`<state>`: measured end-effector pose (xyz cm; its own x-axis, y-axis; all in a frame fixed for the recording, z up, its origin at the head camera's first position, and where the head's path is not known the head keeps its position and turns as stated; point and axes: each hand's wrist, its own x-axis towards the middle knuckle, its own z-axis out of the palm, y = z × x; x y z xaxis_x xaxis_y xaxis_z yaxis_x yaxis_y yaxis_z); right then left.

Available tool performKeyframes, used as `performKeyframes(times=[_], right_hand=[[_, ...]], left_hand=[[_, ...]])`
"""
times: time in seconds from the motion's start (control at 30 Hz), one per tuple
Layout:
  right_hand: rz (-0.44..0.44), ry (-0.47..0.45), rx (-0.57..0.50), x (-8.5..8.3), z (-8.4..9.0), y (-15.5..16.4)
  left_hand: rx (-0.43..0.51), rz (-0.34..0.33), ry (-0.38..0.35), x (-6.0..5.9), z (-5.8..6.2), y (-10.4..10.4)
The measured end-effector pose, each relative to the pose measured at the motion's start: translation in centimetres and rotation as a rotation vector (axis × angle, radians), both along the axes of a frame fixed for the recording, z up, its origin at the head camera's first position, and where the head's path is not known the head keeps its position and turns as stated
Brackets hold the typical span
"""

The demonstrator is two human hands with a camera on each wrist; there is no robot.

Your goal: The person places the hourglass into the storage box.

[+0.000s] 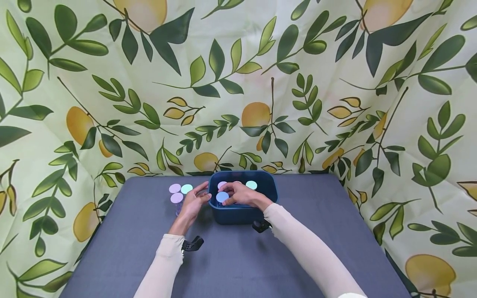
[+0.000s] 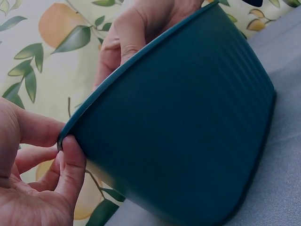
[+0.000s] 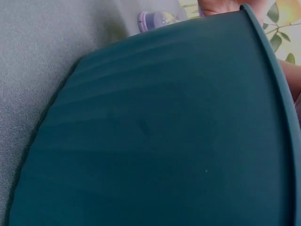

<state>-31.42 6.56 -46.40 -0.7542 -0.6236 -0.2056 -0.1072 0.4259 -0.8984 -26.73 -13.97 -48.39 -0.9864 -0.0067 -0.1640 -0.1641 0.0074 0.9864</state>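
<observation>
A dark blue plastic bin [image 1: 238, 216] stands on the table, with several lidded jars in it. My left hand [image 1: 191, 205] is at its left end; in the left wrist view, its thumb and a finger pinch the bin's rim. My right hand [image 1: 242, 194] reaches over the front wall and grips a jar with a blue lid [image 1: 222, 197] inside the left part of the bin. Beyond that jar is a lilac lid [image 1: 221, 184], and a mint lid [image 1: 251, 184] shows farther right. The wall hides the jar's lower part.
Left of the bin, close to my left hand, stand a jar with a lilac lid [image 1: 177, 198], another lilac-lidded jar [image 1: 174, 188] and a mint-lidded jar [image 1: 187, 189]. A grey cloth covers the table [image 1: 305, 240]. Leaf-patterned fabric [image 1: 223, 103] hangs behind.
</observation>
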Motion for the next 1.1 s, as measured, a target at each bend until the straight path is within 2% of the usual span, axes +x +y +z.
performKeyframes(times=[0.23, 0.47, 0.7, 1.1], right_hand=[[0.018, -0.063, 0.031, 0.0, -0.3, -0.4], [0.041, -0.076, 0.071, -0.2, -0.6, -0.6], [0.068, -0.069, 0.091, -0.3, -0.9, -0.8], [0.064, -0.034, 0.139, -0.2, -1.0, -0.7]], left_hand=[[0.007, -0.008, 0.0, 0.1, -0.1, 0.1], [-0.005, -0.003, 0.005, -0.1, -0.2, 0.1], [0.014, 0.001, 0.031, -0.1, -0.2, 0.0], [0.008, -0.004, 0.01, -0.1, -0.1, 0.0]])
